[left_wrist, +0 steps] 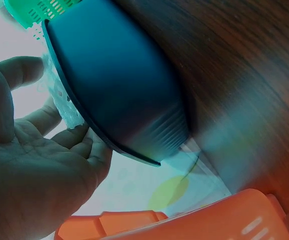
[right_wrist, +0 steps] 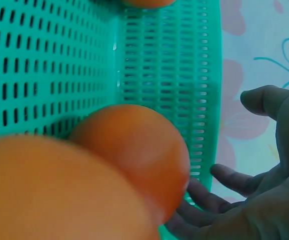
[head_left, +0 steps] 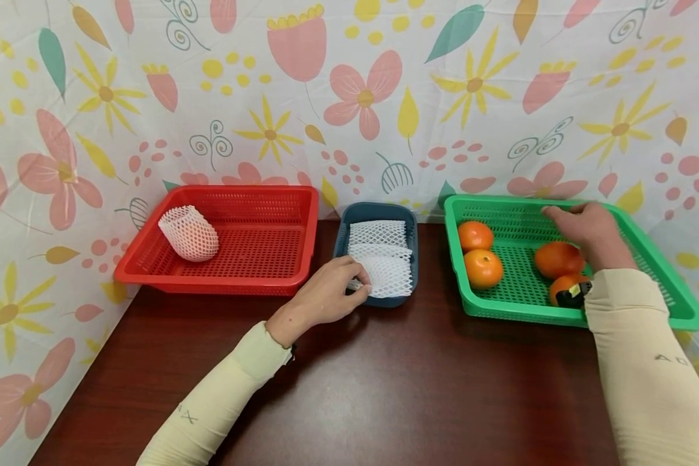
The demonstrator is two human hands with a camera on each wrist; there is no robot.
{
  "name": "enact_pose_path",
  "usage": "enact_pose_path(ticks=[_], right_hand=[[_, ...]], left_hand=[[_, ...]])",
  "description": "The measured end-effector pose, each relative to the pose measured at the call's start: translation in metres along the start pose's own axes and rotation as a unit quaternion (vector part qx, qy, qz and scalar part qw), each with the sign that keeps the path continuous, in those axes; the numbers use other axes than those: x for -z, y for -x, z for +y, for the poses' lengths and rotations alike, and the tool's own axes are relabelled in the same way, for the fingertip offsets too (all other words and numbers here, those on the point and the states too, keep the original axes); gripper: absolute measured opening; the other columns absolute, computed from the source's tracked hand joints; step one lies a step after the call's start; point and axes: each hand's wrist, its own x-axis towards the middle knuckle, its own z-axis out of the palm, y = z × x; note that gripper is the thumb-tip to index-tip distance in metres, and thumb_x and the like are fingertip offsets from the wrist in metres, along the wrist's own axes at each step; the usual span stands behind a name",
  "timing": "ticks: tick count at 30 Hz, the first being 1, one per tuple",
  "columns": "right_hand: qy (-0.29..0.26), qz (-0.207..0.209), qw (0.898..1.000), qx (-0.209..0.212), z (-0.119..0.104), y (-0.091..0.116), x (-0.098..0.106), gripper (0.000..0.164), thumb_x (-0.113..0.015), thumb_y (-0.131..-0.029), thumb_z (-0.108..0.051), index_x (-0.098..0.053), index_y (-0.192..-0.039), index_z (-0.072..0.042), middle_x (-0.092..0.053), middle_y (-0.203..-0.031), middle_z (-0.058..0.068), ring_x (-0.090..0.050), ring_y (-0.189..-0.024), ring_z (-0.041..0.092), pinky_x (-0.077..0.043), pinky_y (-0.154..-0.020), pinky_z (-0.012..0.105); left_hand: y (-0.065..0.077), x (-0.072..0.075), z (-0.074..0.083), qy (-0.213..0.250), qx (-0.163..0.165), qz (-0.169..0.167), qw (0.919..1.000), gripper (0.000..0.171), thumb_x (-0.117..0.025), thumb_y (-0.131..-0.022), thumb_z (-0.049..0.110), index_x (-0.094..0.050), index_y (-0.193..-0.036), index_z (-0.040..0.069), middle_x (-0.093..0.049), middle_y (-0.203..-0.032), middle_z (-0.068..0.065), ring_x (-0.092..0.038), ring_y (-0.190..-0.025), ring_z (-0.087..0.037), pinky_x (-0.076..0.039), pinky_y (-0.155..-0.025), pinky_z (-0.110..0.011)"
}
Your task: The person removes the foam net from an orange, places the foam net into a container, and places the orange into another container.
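At the near edge of a small dark blue basket (head_left: 340,243), my left hand (head_left: 332,288) holds a white foam net sleeve (head_left: 387,275) between curled fingers and thumb. The left wrist view shows the sleeve (left_wrist: 67,105) against the thumb and fingers at the basket's rim. My right hand (head_left: 597,233) is over the right side of a green basket (head_left: 512,314), thumb spread from the fingers. In the right wrist view its fingertips reach one orange (right_wrist: 144,150), without gripping it. Two more oranges (head_left: 482,268) lie at the basket's left side.
A red basket (head_left: 256,281) stands at the left, holding a fruit in a white foam net (head_left: 189,233). Another foam net sleeve (head_left: 378,231) lies farther back in the blue basket. Behind the dark wooden table (head_left: 384,388) hangs a flowered cloth (head_left: 361,97).
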Motion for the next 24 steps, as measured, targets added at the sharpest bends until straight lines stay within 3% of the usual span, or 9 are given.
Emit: enact_pose_path(ticks=[1,3,6,10,13,17,24], right_hand=[[-0.006,0.001,1.000,0.006,-0.002,0.001,0.001,0.097,-0.047,-0.099,-0.071,-0.044,-0.136,0.019,-0.050,-0.125,0.042,-0.051,-0.099,0.048,-0.050,-0.077,0.057],[-0.017,0.000,1.000,0.018,-0.005,0.004,0.003,0.106,-0.044,-0.101,-0.068,-0.019,-0.157,0.018,-0.027,-0.154,0.046,-0.041,-0.117,0.053,-0.047,-0.089,0.061],[-0.023,0.013,0.999,0.038,-0.010,0.003,0.003,0.102,-0.044,-0.102,-0.063,-0.020,-0.157,0.019,-0.029,-0.155,0.044,-0.041,-0.119,0.053,-0.050,-0.085,0.053],[-0.026,0.027,0.996,0.076,-0.017,0.001,-0.001,0.085,-0.047,-0.104,-0.058,-0.037,-0.151,0.013,-0.039,-0.149,0.037,-0.045,-0.115,0.046,-0.047,-0.075,0.036],[-0.027,0.024,0.996,0.087,-0.023,0.002,-0.003,0.084,-0.047,-0.104,-0.059,-0.037,-0.151,0.010,-0.039,-0.151,0.036,-0.045,-0.121,0.049,-0.050,-0.084,0.047],[-0.025,0.033,0.996,0.077,-0.036,0.006,-0.001,0.098,-0.045,-0.102,-0.065,-0.024,-0.160,0.011,-0.037,-0.154,0.039,-0.042,-0.132,0.055,-0.043,-0.100,0.067],[-0.044,0.051,0.993,0.097,-0.064,0.017,0.004,0.093,-0.049,-0.102,-0.061,-0.021,-0.165,0.002,-0.033,-0.164,0.032,-0.038,-0.144,0.052,-0.039,-0.110,0.069]], left_hand=[[0.000,0.000,0.000,0.000,-0.001,0.000,1.0000,0.007,-0.070,-0.101,0.023,-0.074,-0.101,0.018,-0.064,-0.100,0.006,-0.058,-0.096,-0.009,-0.052,-0.087,-0.028],[0.000,0.000,0.000,0.000,-0.002,0.001,1.0000,0.007,-0.070,-0.101,0.023,-0.074,-0.101,0.018,-0.064,-0.100,0.006,-0.058,-0.096,-0.009,-0.052,-0.087,-0.028],[0.000,0.000,0.000,0.001,-0.001,0.001,1.0000,0.007,-0.070,-0.101,0.024,-0.074,-0.102,0.018,-0.064,-0.101,0.006,-0.058,-0.096,-0.008,-0.053,-0.088,-0.028],[0.002,0.000,-0.001,0.001,0.006,-0.002,1.0000,0.008,-0.070,-0.101,0.024,-0.074,-0.103,0.017,-0.064,-0.102,0.006,-0.058,-0.096,-0.008,-0.053,-0.087,-0.027],[0.004,-0.001,-0.001,0.003,0.010,-0.007,0.9999,0.009,-0.070,-0.101,0.025,-0.074,-0.104,0.017,-0.064,-0.102,0.006,-0.058,-0.096,-0.008,-0.053,-0.087,-0.027],[0.003,-0.002,-0.001,0.000,0.006,-0.010,0.9999,0.009,-0.071,-0.101,0.025,-0.074,-0.104,0.018,-0.063,-0.102,0.006,-0.058,-0.096,-0.007,-0.053,-0.086,-0.026],[0.000,0.000,-0.002,-0.002,0.006,-0.009,0.9999,0.011,-0.071,-0.101,0.029,-0.073,-0.105,0.019,-0.063,-0.104,0.008,-0.058,-0.097,-0.005,-0.053,-0.087,-0.025]])
